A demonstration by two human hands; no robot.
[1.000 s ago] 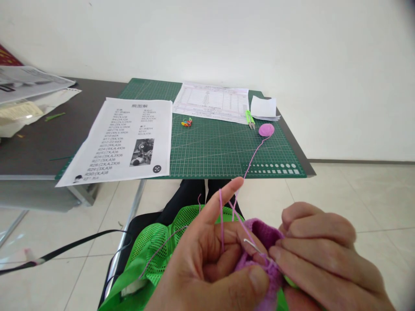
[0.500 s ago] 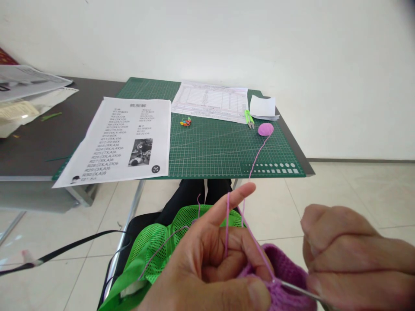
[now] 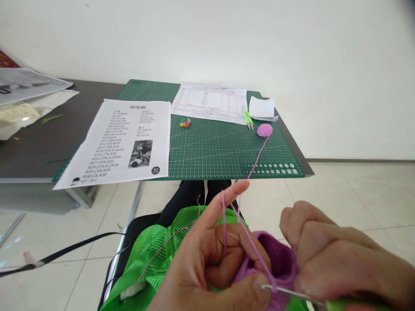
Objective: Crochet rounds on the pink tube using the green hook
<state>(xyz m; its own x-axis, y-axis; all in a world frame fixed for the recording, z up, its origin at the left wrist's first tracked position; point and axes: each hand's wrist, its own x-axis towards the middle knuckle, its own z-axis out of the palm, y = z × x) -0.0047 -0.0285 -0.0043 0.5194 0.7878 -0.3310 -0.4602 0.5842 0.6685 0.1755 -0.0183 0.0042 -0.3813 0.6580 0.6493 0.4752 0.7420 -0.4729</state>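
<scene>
Left hand pinches pink crochet piece off counter; right hand grasps hook carrying yarn loop. Piece already hollow, likely unfinished: mouth open, yarn uncut from ball on mat.

1 hollow purple crocheted piece shows its opening, 1 silver hook crossing its near rim, yarn running to 1 ball near the table's right edge.

The only view comes from a camera worn on the person's head, facing forward and down. The left hand and right hand appear closest, low in view; the counter lies farther off, the white wall behind it.
</scene>
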